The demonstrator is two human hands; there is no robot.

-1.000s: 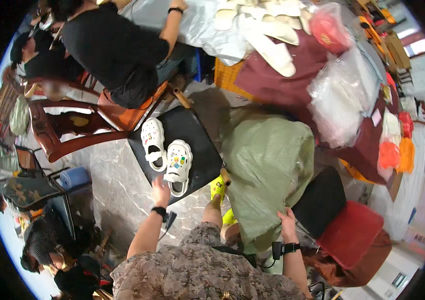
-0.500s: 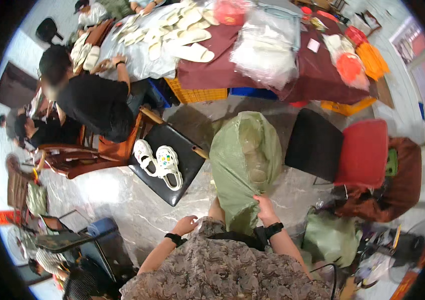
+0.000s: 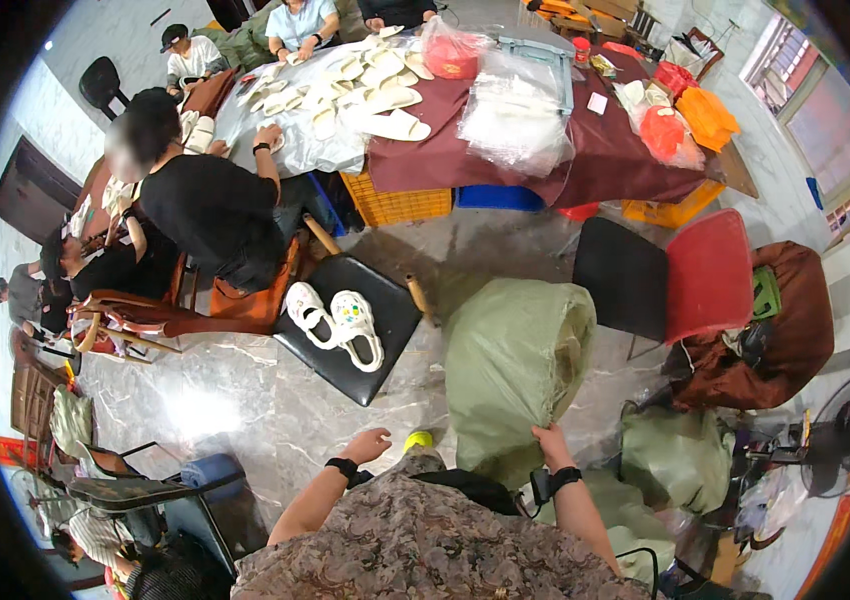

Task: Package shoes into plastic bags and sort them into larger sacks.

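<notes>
Sack [image 3: 505, 370], green woven plastic, sits ahead of me between the armchair [image 3: 400, 315] and the red-and-black chair [image 3: 685, 280]. My right hand [image 3: 552, 447] pinches its near-right rim; my left hand [image 3: 368, 445] is off it, empty, fingers loosely spread. My read: grip done on one side only; mouth gapes, untied. Can't make out contents, or whether the base rests on the floor [image 3: 325, 410]. White clogs [image 3: 355, 325] occupy the armchair seat, toward its left corner. Maroon-clothed table [image 3: 415, 165] blocks the far side: slippers [image 3: 392, 98] on its left half, clear plastic bags [image 3: 520, 120] at the near edge.
</notes>
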